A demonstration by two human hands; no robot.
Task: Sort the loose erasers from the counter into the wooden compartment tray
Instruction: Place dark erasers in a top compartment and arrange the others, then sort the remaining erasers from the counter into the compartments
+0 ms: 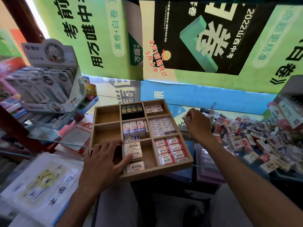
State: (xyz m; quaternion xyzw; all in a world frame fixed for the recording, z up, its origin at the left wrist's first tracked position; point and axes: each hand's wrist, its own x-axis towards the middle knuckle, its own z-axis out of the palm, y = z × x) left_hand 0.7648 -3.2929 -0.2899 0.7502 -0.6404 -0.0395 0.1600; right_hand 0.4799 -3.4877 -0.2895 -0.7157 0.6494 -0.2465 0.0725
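Glass table (205,167) under green posters; wooden tray (157,169) mid-frame, loose erasers (255,138) heaped at right; left hand (105,159) spread flat on tray's lower-left compartments, right hand (196,123) pinching one eraser (186,118) just right of tray

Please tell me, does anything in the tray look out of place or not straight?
Yes. In the wooden tray, one blue-and-white eraser lies flat beneath the row standing upright. The cream erasers under the left hand sit slightly crooked.
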